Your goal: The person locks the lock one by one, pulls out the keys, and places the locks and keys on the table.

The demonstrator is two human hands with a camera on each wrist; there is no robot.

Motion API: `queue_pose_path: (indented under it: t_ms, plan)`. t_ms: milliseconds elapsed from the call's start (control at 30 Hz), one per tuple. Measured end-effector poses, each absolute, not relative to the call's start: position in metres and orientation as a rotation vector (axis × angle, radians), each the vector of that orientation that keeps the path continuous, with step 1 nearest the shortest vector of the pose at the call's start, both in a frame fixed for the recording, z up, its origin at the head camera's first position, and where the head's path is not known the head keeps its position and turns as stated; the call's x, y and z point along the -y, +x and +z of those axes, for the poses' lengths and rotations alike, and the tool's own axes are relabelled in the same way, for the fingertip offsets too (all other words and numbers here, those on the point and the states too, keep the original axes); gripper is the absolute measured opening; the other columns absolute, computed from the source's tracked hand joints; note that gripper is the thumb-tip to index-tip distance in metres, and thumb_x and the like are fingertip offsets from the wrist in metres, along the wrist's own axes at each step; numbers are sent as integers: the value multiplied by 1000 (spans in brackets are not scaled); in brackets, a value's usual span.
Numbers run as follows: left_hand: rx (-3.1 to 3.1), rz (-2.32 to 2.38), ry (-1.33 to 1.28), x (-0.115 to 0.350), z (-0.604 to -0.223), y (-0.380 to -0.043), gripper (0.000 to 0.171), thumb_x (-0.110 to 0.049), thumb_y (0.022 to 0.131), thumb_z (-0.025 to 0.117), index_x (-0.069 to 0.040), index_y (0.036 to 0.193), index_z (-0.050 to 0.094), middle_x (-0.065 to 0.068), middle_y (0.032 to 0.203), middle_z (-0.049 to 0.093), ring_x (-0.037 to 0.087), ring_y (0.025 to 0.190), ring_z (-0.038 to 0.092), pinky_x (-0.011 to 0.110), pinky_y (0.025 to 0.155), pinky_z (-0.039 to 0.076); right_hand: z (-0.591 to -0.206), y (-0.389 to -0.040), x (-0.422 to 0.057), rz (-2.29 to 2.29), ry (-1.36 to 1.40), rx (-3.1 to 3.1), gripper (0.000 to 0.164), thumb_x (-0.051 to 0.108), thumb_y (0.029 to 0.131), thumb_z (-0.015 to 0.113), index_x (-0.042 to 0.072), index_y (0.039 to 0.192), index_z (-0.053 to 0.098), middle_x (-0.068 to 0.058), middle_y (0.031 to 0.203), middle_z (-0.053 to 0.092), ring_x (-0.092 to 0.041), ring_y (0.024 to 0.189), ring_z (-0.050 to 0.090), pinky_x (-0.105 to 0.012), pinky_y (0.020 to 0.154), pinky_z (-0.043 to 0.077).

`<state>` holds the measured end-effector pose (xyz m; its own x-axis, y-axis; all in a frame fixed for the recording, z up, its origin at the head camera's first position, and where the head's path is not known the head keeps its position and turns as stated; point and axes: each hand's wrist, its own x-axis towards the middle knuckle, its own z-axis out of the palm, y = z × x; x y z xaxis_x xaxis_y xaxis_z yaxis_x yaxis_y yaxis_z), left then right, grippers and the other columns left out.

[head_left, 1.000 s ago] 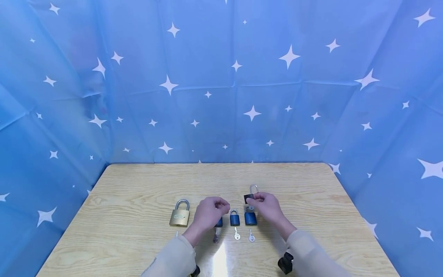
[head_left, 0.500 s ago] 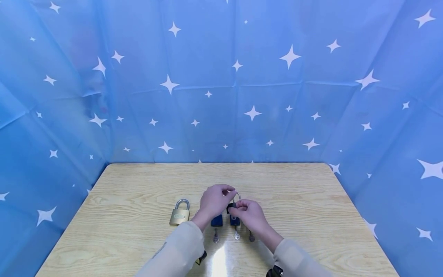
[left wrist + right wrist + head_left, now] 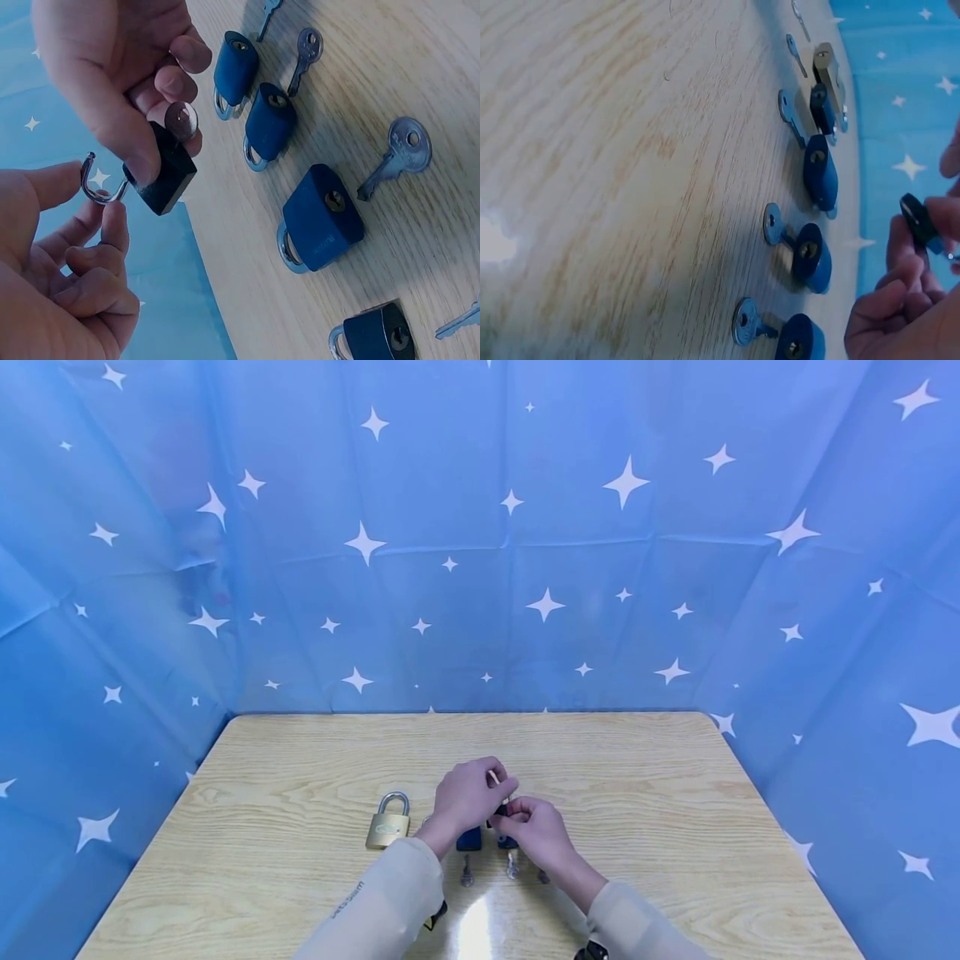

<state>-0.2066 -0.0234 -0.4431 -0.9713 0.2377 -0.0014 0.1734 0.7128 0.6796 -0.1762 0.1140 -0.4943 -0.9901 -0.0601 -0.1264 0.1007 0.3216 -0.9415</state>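
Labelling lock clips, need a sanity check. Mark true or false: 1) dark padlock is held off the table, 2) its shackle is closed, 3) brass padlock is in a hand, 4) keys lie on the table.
1. True: the small dark padlock is held above the wooden table by both hands.
2. False: its silver shackle hangs open, one end free.
3. False: the brass padlock sits on the table, untouched.
4. True: silver keys lie beside the blue padlocks.
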Motion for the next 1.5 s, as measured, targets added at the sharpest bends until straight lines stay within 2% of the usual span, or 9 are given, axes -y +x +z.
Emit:
queue_pose_path:
  t_ms: [133, 367, 467, 567, 700, 833, 1000, 1267, 1500]
  plan:
    - [-2806, 1145, 369, 27, -444, -209, 12, -31, 92, 61, -21, 93, 67, -6, 82, 64, 10, 62, 54, 31, 56, 44, -496, -176, -116, -1779, 41, -2403, 24, 25, 80, 74, 4, 86, 65, -2, 73, 66, -14, 72, 59, -31, 71, 46]
    - [-2779, 1211, 411, 37, -447, -213, 12, -22, 93, 62, -17, 99, 70, -5, 90, 67, 14, 81, 58, 35, 69, 47, -495, -177, -121, -1834, 37, -2249, 27, 23, 86, 70, -1, 98, 64, -7, 84, 66, -16, 80, 59, -35, 73, 44]
    - [-2763, 1247, 397, 38, -450, -213, 12, -21, 92, 63, -17, 101, 69, -4, 89, 68, 14, 79, 59, 36, 69, 48, -494, -177, -123, -1848, 17, -2191, 28, 22, 88, 68, -3, 101, 64, -10, 89, 67, -17, 84, 59, -39, 79, 45]
    - [-2746, 1286, 372, 38, -452, -213, 11, -20, 91, 64, -17, 101, 69, -4, 87, 68, 14, 77, 58, 36, 68, 47, -492, -177, -125, -1859, 7, -2163, 28, 22, 88, 67, -3, 101, 65, -8, 90, 67, -17, 86, 59, -42, 85, 46]
    - [-2756, 1287, 363, 38, -453, -212, 8, -22, 91, 65, -19, 95, 71, -6, 86, 67, 15, 82, 59, 37, 70, 47, -490, -176, -125, -1854, 29, -2167, 29, 23, 88, 67, -2, 102, 65, -4, 90, 66, -16, 85, 58, -41, 83, 46]
    - [-2771, 1273, 385, 38, -454, -211, 8, -23, 90, 66, -19, 95, 71, -6, 86, 68, 15, 82, 59, 36, 69, 47, -489, -175, -125, -1834, 44, -2200, 30, 25, 87, 69, -1, 100, 66, -1, 83, 65, -15, 80, 56, -36, 73, 45]
    - [-2784, 1268, 390, 39, -457, -211, 6, -25, 90, 66, -23, 93, 72, -9, 84, 68, 12, 79, 58, 34, 67, 46, -489, -174, -124, -1824, 41, -2247, 27, 25, 84, 72, 0, 94, 65, 2, 73, 60, -15, 71, 51, -28, 60, 37]
    - [-2800, 1263, 429, 39, -460, -209, 5, -24, 90, 66, -23, 89, 70, -11, 79, 66, 9, 62, 54, 30, 57, 44, -494, -174, -120, -1815, 110, -2371, 19, 17, 81, 74, 1, 86, 66, 0, 71, 59, -14, 70, 53, -30, 65, 42]
    - [-2832, 1210, 478, 36, -462, -210, 6, -25, 90, 66, -23, 86, 69, -11, 78, 65, 7, 65, 54, 30, 60, 44, -494, -172, -118, -1784, 150, -2431, 16, 17, 82, 72, 3, 84, 67, 0, 69, 58, -14, 67, 51, -29, 60, 40]
